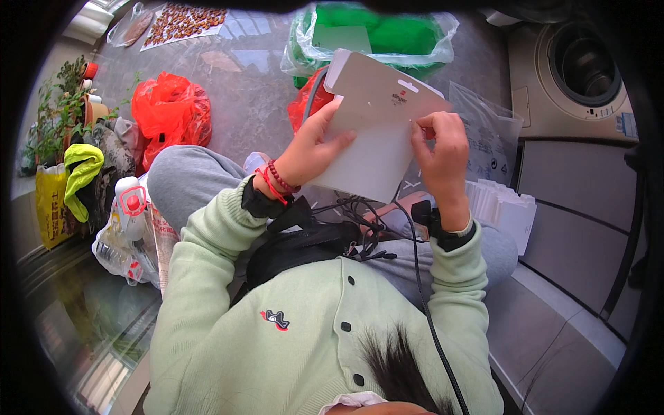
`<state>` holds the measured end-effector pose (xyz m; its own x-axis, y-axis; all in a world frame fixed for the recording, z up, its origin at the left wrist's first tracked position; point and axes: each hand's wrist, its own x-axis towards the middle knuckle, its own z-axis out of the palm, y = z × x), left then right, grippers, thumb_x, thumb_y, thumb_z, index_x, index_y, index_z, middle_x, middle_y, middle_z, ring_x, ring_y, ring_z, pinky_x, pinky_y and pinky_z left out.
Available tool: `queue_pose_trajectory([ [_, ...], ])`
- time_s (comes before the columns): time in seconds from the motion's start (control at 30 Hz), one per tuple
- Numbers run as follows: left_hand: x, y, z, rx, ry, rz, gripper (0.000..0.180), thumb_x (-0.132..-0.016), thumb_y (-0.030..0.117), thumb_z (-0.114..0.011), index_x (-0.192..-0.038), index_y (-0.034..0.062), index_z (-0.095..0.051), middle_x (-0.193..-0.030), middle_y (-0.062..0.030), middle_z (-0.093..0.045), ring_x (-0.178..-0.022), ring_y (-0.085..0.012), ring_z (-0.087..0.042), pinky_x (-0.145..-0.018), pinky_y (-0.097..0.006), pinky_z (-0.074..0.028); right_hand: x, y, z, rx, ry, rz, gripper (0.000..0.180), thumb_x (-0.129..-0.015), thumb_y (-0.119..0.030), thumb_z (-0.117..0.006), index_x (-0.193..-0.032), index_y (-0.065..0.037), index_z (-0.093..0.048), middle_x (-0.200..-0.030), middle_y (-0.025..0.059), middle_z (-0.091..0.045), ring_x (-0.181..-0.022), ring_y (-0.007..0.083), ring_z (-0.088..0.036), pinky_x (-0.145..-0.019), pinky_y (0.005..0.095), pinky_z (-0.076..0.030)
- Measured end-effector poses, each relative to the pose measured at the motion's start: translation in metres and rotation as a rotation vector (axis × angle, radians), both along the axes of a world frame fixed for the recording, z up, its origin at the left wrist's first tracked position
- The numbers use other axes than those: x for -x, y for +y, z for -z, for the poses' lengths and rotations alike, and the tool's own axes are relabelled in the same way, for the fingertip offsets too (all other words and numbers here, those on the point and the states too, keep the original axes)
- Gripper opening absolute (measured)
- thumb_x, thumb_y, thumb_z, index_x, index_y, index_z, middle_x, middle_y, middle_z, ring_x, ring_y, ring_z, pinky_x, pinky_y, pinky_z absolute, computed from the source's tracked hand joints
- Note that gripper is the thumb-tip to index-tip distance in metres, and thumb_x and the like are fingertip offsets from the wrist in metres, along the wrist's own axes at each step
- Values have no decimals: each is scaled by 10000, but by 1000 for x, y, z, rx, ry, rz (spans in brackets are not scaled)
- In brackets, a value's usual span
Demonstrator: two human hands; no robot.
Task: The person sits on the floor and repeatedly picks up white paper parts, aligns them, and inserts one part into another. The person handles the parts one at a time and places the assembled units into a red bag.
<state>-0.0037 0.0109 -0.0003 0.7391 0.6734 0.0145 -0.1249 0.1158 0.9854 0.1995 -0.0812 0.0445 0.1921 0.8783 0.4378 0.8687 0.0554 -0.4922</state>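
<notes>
A flat white cardboard box (pixel 377 149) with a hang slot and an end flap is raised over my lap, tilted. My left hand (pixel 304 149) grips its left side, thumb on the face and the other fingers hidden behind. At the box's right edge my right hand (pixel 443 142) is closed in a pinch, thumb and curled index finger against the cardboard. Below the box, dark cables (pixel 370 214) lie tangled across my lap. To the right of my right wrist rests a stack of white flat boxes (pixel 501 211).
A green bin (pixel 408 34) lined with clear plastic stands ahead, holding a pale card. Red plastic bags (pixel 173 111) sit at the left, near potted plants (pixel 59 124) and a bagged bottle (pixel 131 200). A washing machine (pixel 536 69) stands at the far right.
</notes>
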Motion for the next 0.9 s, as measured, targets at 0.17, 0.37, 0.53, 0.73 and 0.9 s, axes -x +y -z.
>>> queue_pose_trajectory([
  [0.17, 0, 4, -7, 70, -37, -15, 438, -909, 35, -556, -1320, 3, -406, -1182, -66, -538, -1074, -129, -522, -917, -282, -442, 1, -1, -5, 13, 86, -48, 106, -789, -66, -664, -760, -23, -572, -709, 72, -547, -768, 222, -514, -659, 322, -423],
  [0.37, 1, 3, -14, 69, -35, -16, 420, -912, 39, -552, -1308, 10, -414, -1158, -62, -537, -1056, -127, -529, -909, -280, -448, 3, -1, -6, 27, 17, -67, 103, -762, -69, -679, -755, -35, -581, -742, 77, -593, -839, 263, -515, -698, 354, -431],
  [0.53, 1, 1, -16, 112, -48, -12, 410, -916, 42, -549, -1302, 11, -416, -1155, -63, -534, -1057, -123, -524, -900, -277, -451, 4, 0, -6, 22, 7, -61, 103, -765, -75, -679, -753, -40, -583, -736, 69, -595, -834, 262, -511, -695, 353, -430],
  [0.73, 2, -1, -15, 31, -43, -15, 383, -915, 34, -551, -1279, 10, -435, -1145, -51, -530, -1057, -118, -514, -902, -268, -435, 6, -1, -7, 23, -3, -51, 99, -742, -51, -678, -750, -41, -580, -725, 74, -588, -825, 269, -517, -706, 358, -436],
  [0.9, 3, 0, -11, -95, -17, -1, 382, -912, 2, -546, -1278, 15, -439, -1159, -49, -554, -1073, -111, -518, -912, -260, -432, 15, 4, 3, -77, -203, 4, 112, -699, -31, -680, -740, -49, -578, -697, 73, -563, -833, 286, -523, -724, 358, -443],
])
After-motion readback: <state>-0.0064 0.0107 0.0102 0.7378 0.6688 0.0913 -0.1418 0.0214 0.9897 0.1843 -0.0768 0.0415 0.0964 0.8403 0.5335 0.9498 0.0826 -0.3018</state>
